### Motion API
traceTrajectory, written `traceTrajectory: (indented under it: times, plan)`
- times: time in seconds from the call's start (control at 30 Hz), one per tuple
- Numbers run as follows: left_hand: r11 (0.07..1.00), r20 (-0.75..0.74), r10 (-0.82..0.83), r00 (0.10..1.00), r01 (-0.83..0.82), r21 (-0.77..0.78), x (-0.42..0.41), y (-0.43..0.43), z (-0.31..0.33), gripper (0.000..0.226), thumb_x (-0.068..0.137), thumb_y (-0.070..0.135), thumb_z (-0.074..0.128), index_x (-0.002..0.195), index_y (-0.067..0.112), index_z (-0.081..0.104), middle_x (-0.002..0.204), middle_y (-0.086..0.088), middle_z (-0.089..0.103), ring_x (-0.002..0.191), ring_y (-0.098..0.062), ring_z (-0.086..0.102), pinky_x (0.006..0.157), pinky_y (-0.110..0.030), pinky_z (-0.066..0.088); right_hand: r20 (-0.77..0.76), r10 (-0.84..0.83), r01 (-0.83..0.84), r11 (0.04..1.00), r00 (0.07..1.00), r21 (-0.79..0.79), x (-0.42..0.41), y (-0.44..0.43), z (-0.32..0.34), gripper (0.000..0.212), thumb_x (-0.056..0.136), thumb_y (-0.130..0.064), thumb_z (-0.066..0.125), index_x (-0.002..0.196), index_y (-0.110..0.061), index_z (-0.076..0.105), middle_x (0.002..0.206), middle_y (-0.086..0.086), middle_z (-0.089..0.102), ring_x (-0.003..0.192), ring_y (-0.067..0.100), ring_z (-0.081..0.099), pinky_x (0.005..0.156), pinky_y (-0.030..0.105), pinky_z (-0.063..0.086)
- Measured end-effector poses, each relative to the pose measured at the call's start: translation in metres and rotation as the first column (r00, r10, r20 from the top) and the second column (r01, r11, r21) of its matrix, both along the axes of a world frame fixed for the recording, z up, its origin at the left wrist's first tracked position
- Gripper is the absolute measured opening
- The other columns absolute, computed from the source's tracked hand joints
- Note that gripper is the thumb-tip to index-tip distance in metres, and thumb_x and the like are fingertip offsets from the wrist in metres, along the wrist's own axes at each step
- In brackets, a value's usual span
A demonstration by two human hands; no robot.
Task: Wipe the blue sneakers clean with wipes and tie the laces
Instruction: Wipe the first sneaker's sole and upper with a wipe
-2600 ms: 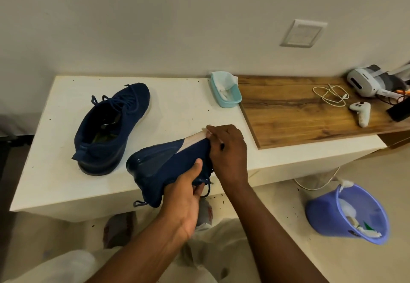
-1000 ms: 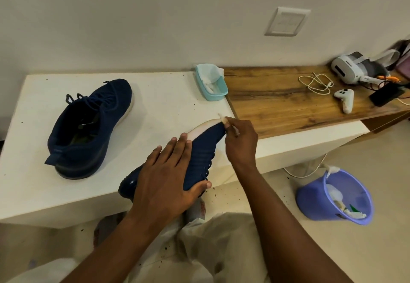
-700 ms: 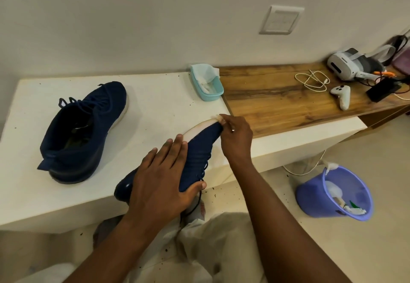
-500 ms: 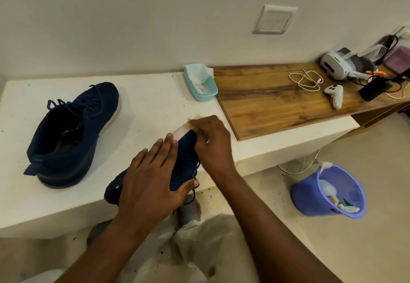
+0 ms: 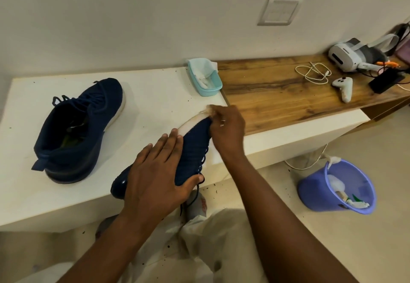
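Observation:
I hold one blue sneaker (image 5: 195, 147) on its side at the front edge of the white counter (image 5: 150, 96), its white sole turned up and its laces hanging down. My left hand (image 5: 155, 174) grips its middle, fingers laid over the upper and thumb underneath. My right hand (image 5: 226, 129) pinches a small soiled wipe (image 5: 209, 108) against the toe end of the sole. The second blue sneaker (image 5: 77, 131) stands upright on the counter to the left, laces loose. A teal tub of wipes (image 5: 205, 78) sits at the back of the counter.
A wooden desktop (image 5: 277, 91) adjoins the counter on the right, with a white cable (image 5: 312, 74), a white controller (image 5: 343, 85) and a headset (image 5: 357, 54). A purple bin (image 5: 337, 185) with used wipes stands on the floor at the right. Dark crumbs dot the floor.
My right hand with the wipe slid back along the sole towards my left hand, then out to the toe again. The left hand keeps its grip on the shoe.

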State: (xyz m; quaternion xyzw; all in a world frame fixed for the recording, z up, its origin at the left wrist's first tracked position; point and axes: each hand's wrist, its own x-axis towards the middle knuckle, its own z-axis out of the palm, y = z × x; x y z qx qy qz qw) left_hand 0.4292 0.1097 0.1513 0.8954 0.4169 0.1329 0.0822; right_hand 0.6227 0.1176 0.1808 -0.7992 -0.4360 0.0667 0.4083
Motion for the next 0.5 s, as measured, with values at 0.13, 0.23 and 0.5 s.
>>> traceTrajectory:
  times: [0.13,0.23,0.5]
  plan:
    - [1.000,0.001,-0.002,1.000,0.002,0.006,0.001,0.000,-0.001,0.096,0.087,0.078,0.045,0.158,0.014,0.034,0.165,-0.003,0.029,0.149,-0.022,0.036,0.119,-0.046,0.033,0.066,0.010,-0.005,0.997,0.998,-0.082,-0.005,-0.007,-0.001,0.038,0.093,0.001,0.053,0.124,-0.014,0.069,0.113,0.006,0.061,0.112,0.021,0.054,0.092,0.019,0.038]
    - [1.000,0.035,0.011,0.999,-0.010,-0.023,0.001,0.003,0.000,0.097,0.085,0.080,0.044,0.158,0.017,0.032,0.164,-0.002,0.031,0.149,-0.021,0.035,0.121,-0.046,0.031,0.240,0.319,-0.297,0.947,0.917,-0.124,-0.042,-0.014,0.005,0.037,0.086,-0.001,0.057,0.118,-0.011,0.072,0.111,0.009,0.064,0.108,0.025,0.052,0.092,0.030,0.043]
    - [1.000,-0.002,0.012,1.000,-0.012,0.010,0.003,-0.001,0.001,0.093,0.087,0.075,0.045,0.156,0.013,0.036,0.163,-0.006,0.032,0.148,-0.023,0.038,0.119,-0.048,0.035,0.244,0.153,-0.122,0.983,0.958,-0.139,-0.023,-0.003,0.005,0.038,0.089,0.002,0.054,0.119,-0.013,0.072,0.117,0.006,0.063,0.112,0.021,0.051,0.096,0.024,0.040]
